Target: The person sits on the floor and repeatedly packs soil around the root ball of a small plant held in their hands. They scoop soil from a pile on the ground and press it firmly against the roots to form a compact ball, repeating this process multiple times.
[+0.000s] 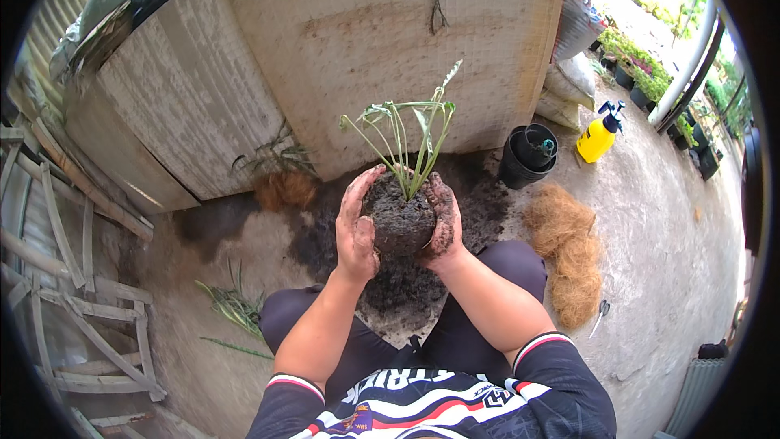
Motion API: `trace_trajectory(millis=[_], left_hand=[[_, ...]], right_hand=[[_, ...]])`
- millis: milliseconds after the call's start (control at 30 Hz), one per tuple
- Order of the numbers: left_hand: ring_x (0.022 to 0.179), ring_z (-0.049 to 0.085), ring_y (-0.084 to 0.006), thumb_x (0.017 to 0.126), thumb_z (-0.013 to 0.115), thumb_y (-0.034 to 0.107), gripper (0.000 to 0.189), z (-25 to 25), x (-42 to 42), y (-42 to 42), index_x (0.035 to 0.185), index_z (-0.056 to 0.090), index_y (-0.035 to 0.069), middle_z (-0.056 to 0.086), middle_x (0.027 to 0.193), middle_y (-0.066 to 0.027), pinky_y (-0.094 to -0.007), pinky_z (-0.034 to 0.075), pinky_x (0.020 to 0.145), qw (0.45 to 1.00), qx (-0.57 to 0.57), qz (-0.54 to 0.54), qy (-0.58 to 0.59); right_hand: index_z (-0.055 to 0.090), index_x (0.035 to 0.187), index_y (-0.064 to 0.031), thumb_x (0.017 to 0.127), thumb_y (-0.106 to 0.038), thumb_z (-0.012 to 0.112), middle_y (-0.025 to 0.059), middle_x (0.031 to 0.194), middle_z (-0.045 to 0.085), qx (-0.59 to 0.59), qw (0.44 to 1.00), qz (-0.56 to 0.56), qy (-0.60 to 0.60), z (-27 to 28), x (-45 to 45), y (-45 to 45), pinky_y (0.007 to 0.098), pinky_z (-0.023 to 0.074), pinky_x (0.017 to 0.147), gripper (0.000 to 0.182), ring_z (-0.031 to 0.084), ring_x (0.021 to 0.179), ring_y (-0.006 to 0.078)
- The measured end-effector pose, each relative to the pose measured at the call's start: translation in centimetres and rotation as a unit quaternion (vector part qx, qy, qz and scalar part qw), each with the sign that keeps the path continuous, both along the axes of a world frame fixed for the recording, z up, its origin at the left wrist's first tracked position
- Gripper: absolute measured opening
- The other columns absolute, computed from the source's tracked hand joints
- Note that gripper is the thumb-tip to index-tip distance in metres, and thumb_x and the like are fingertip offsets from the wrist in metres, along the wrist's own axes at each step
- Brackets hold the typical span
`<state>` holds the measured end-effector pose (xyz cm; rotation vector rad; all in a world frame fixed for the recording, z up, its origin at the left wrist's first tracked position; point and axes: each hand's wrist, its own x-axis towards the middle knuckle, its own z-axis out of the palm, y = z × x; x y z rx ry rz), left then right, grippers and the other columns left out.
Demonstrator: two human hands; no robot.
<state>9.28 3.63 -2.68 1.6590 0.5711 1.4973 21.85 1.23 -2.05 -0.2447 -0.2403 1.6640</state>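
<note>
Between my two soil-smeared hands is a dark, rounded root ball of soil (pixel 401 222), held above the ground. My left hand (pixel 358 225) cups its left side and my right hand (pixel 445 219) its right side. From its top rises a green plant (pixel 408 140) with long thin stems and narrow, partly curled leaves. Dark loose soil (pixel 399 292) is spread on the concrete beneath and behind the ball. Brown fibre clumps (pixel 563 250) lie on the floor to the right, with scissors (pixel 600 317) beside them.
Nested black plastic pots (pixel 529 155) and a yellow pump sprayer (pixel 597 134) stand at the back right. Another plant with brown fibre (pixel 285 189) leans by the panel wall (pixel 390 42). Cut leaves (pixel 234 308) lie at left, near a wooden frame (pixel 91 317). Sacks (pixel 567 85) stand behind the pots.
</note>
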Motion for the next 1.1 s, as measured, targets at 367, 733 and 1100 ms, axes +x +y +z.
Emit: trace_trajectory(millis=[367,733,1100], left_hand=[[0.112,0.048,-0.0306,0.089,0.039,0.038,0.05,1.3,-0.7,-0.4,0.114,0.053,-0.004,0.051,0.118,-0.0207,-0.0399,0.035,0.096,0.994,0.08,0.06,0.052],[0.113,0.047,-0.0294,0.089,0.036,0.038,0.051,1.1,-0.2,-1.2,0.11,0.055,-0.004,0.052,0.117,-0.0195,-0.0409,0.033,0.097,0.993,0.067,0.094,0.038],[0.107,0.052,-0.0297,0.09,0.027,0.05,0.064,0.9,0.6,-1.7,0.103,0.057,-0.006,0.056,0.11,-0.0213,-0.0403,0.038,0.093,0.991,0.063,0.107,0.043]], right_hand=[[0.048,0.121,-0.002,0.095,-0.029,0.033,0.011,0.118,0.054,0.021,0.999,0.009,0.023,0.1,-0.9,-0.2,0.0364,0.0413,0.094,0.041,0.053,0.107,0.0222],[0.047,0.121,0.0006,0.093,-0.02,0.036,0.0128,0.12,0.053,0.026,0.999,-0.033,-0.01,0.4,-1.3,-0.8,0.0342,0.0421,0.094,0.037,0.054,0.107,0.0213],[0.052,0.114,0.0023,0.093,-0.02,0.037,0.0123,0.111,0.058,-0.009,0.992,-0.111,-0.061,-0.5,-1.8,-1.2,0.0326,0.0439,0.09,0.034,0.057,0.1,0.0193]])
